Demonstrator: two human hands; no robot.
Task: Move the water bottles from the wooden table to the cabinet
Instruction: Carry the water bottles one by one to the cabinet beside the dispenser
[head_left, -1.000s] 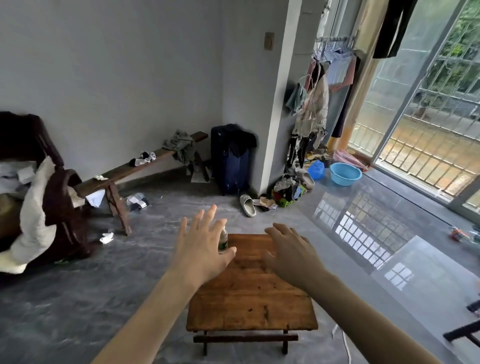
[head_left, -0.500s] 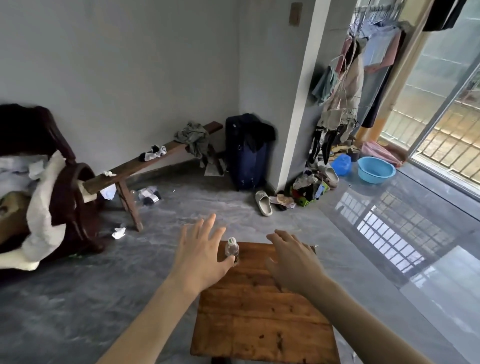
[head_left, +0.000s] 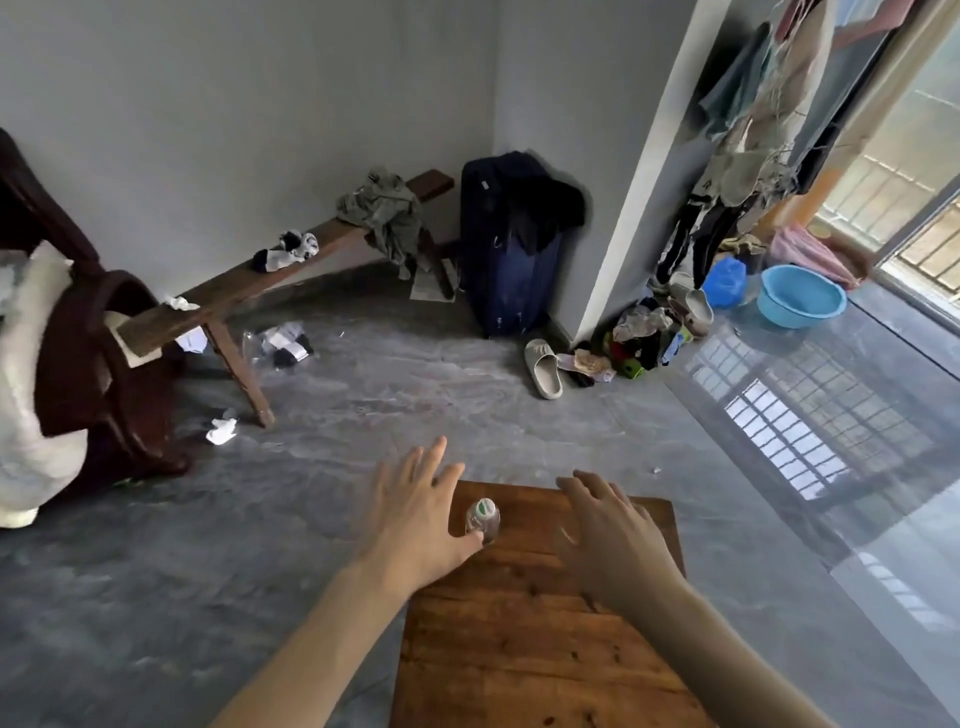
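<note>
Small clear plastic water bottle (head_left: 482, 521), upright on the wooden tabletop (head_left: 540, 639): just right of my spread left hand (head_left: 415, 514), thumb touching; my right hand (head_left: 608, 535) loose, empty, farther right.

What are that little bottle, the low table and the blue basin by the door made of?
The water bottle looks like clear plastic: see-through body, white-and-green cap. The wooden table is planked wood with visible grain, seams and dark knots, a worn brown finish. The blue basin seems moulded plastic, going by its even colour and smooth, slightly glossy rim.
</note>
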